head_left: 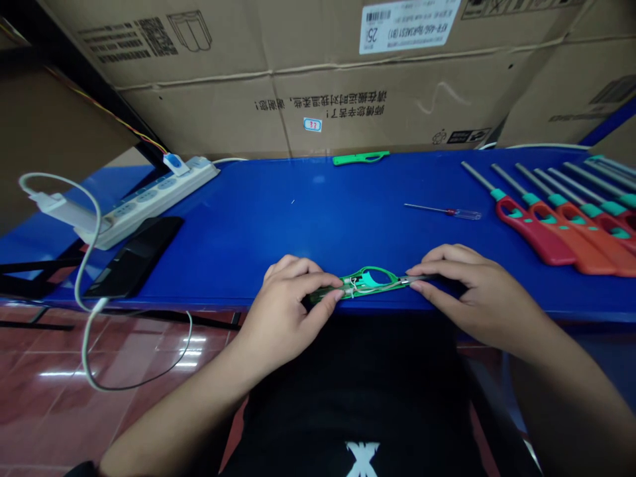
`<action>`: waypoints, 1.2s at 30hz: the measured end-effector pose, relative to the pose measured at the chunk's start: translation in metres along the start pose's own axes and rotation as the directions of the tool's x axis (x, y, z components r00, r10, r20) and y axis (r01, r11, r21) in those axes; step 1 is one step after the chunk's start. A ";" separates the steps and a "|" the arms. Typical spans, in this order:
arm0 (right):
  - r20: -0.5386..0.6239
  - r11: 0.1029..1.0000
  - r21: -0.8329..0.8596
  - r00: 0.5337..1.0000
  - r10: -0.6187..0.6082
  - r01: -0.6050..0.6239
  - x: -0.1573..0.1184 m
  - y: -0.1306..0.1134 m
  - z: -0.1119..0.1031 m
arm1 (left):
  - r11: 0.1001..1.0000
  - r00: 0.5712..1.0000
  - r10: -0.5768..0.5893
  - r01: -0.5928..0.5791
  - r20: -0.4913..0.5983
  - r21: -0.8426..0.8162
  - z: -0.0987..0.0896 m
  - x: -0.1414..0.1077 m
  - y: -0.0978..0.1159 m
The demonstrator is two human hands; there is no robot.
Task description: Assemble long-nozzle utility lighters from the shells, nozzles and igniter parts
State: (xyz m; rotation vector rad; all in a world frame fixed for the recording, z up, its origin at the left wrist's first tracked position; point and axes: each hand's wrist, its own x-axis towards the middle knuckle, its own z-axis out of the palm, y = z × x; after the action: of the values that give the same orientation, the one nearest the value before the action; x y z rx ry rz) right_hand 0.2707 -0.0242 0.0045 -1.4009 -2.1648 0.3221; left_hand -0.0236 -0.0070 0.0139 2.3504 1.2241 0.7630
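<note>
An opened green lighter (368,287) lies across the front edge of the blue table, its inner parts and thin wires exposed beside a teal trigger. Its handle end is pinched between the thumb and fingers of my left hand (298,298). At the other end, the fingers of my right hand (460,285) close on the metal tube, which they largely cover. A matching green shell half (361,158) lies at the back of the table, against the cardboard. Right of centre rests a screwdriver (447,211) with a clear handle, touched by neither hand.
Several red and orange lighters (536,232) lie in a row at the right. On the left are a white power strip (159,194), a black phone (136,258) and a looping white cable (85,331). Large cardboard boxes (209,112) stand behind the blue table (258,218).
</note>
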 end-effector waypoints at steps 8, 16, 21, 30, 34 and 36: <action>-0.002 1.000 -0.004 1.000 0.010 -0.010 -0.002 0.000 0.000 | 0.986 0.992 0.102 -0.090 -0.078 0.138 0.003 -0.003 0.005; -0.010 1.000 -0.010 1.000 0.012 -0.012 0.000 -0.002 0.000 | 0.979 0.984 0.162 -0.151 -0.073 0.140 0.003 -0.005 0.000; 0.005 0.999 -0.040 1.000 0.029 -0.029 0.001 -0.003 -0.002 | 0.975 0.974 0.210 -0.201 -0.091 0.095 0.003 -0.006 -0.002; 0.105 0.999 -0.024 0.994 -0.028 0.030 0.013 -0.008 -0.004 | 0.984 0.986 0.165 -0.166 0.023 0.059 -0.003 0.002 -0.009; 0.085 0.999 -0.039 0.996 -0.016 0.020 0.011 -0.008 -0.003 | 0.977 0.978 0.207 -0.208 0.011 0.058 -0.005 0.004 -0.009; 0.051 0.999 -0.044 0.999 -0.018 0.020 0.012 -0.012 -0.004 | 0.970 0.972 0.234 -0.231 -0.034 0.078 -0.003 0.003 -0.008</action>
State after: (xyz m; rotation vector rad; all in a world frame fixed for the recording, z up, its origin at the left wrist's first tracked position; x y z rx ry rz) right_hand 0.2599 -0.0191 0.0168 -1.4093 -2.2374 0.3071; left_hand -0.0292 0.0007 0.0128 2.5828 1.0196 0.8594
